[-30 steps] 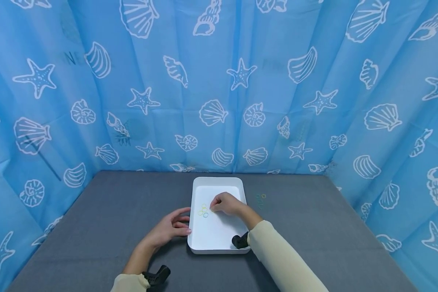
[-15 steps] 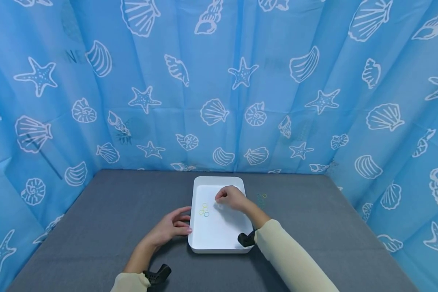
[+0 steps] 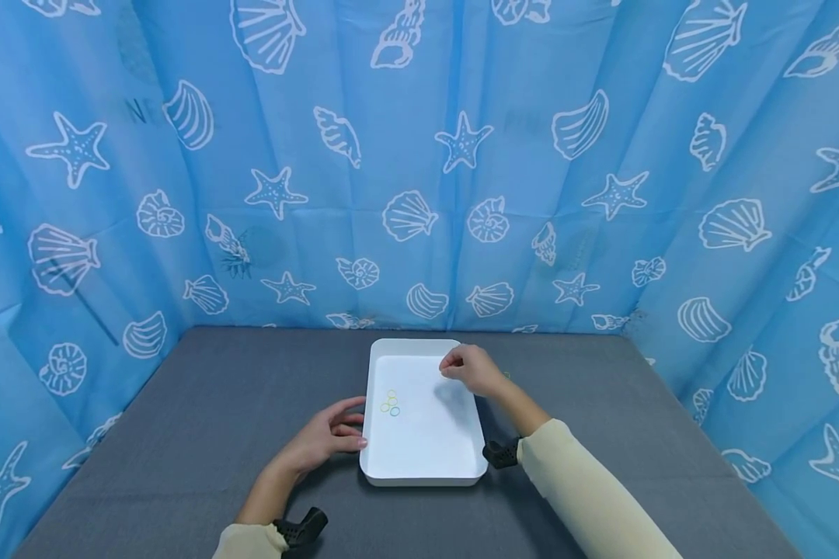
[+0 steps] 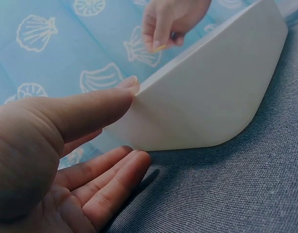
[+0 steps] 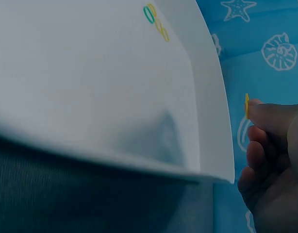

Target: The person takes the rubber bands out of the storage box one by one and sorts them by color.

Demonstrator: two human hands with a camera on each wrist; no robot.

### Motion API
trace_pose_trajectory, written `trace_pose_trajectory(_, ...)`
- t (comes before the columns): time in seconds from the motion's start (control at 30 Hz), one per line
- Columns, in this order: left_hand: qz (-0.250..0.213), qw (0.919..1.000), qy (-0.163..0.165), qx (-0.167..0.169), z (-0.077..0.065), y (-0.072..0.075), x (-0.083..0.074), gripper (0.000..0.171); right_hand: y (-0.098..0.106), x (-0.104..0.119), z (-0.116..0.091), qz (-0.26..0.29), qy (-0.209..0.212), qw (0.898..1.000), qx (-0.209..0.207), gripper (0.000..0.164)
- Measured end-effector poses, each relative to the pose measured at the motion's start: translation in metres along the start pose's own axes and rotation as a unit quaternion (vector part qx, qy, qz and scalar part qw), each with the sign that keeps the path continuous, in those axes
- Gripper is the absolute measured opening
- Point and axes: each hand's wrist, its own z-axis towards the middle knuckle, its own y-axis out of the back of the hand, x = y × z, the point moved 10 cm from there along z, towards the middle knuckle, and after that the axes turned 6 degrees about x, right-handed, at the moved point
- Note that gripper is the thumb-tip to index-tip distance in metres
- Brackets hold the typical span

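My right hand [image 3: 474, 369] hovers over the far right corner of a white rectangular tray [image 3: 426, 458]. Between thumb and finger it pinches a small thin yellow ring [image 5: 247, 107], which looks like a rubber band and shows clearly in the right wrist view. Inside the tray, left of the middle, several yellow rings [image 3: 385, 407] lie bunched with one blue-green ring [image 5: 148, 14]. My left hand [image 3: 325, 432] rests at the tray's left side. Its thumb reaches the rim and its straight fingers lie low beside the wall, as the left wrist view shows.
Another yellow ring [image 3: 507, 374] peeks out behind my right wrist on the table, right of the tray. A dark grey cloth [image 3: 238, 404] covers the table. Blue curtains [image 3: 419, 178] with white shell prints hang behind and at both sides.
My right hand has lifted from beside the ring bunch and travelled right to the tray's far right corner. It now covers most of the rings on the table. The left hand stays put.
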Motion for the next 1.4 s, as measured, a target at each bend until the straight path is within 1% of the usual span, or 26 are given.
trace_pose_trajectory(0.17,0.001,1.0000,-0.001,-0.003,0.000,0.001,0.001,0.076,0.013,-0.011,-0.007,-0.005,0.009,1.000,-0.021,0.004)
trace_pose_trajectory(0.47,0.009,0.9999,0.001,-0.008,-0.001,0.002,0.002,0.076,0.029,-0.037,-0.021,0.008,0.004,0.999,-0.047,0.005)
trace_pose_trajectory(0.73,0.004,1.0000,-0.001,-0.005,0.000,0.000,0.001,0.076,0.037,-0.063,-0.032,-0.017,0.000,0.997,-0.074,0.006)
trace_pose_trajectory(0.9,0.001,1.0000,-0.001,-0.003,0.000,0.000,0.000,0.075,0.042,-0.077,-0.040,-0.024,-0.017,0.996,-0.086,0.006)
trace_pose_trajectory(1.13,-0.002,1.0000,0.005,-0.004,-0.002,0.000,-0.001,0.076,0.046,-0.094,-0.048,-0.030,-0.011,0.994,-0.106,0.004)
trace_pose_trajectory(1.23,-0.001,1.0000,0.008,-0.004,-0.002,0.000,0.000,0.076,0.049,-0.103,-0.050,-0.015,-0.022,0.993,-0.118,0.004)
trace_pose_trajectory(1.4,0.002,0.9998,0.015,-0.009,0.000,0.001,0.002,0.076,0.052,-0.116,-0.050,0.010,-0.055,0.990,-0.127,0.005)
